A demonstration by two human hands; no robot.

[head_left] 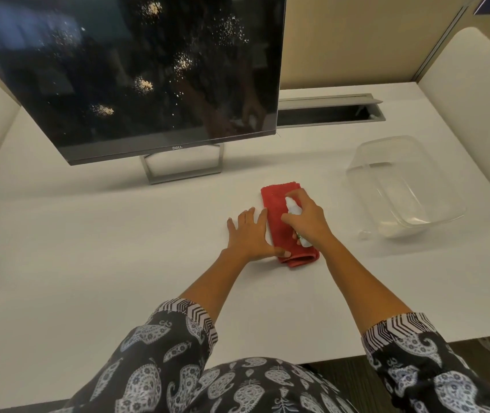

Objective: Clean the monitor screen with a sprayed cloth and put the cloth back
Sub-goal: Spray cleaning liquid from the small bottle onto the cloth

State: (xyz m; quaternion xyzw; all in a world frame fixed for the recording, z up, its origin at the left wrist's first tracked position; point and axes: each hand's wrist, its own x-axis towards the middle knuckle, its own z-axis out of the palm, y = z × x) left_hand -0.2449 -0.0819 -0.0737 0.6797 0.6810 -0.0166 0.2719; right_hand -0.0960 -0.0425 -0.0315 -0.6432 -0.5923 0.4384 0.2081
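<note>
My left grip [248, 236], fingers spread, pins the cloth [273, 204] so my right grip [307, 220], curled round the bottle [293, 206], can wet it.

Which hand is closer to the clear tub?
Right. The right hand, gripping a spray bottle over the cloth, is left of the tub. The left hand rests flat at the cloth's other edge, farther away.
</note>
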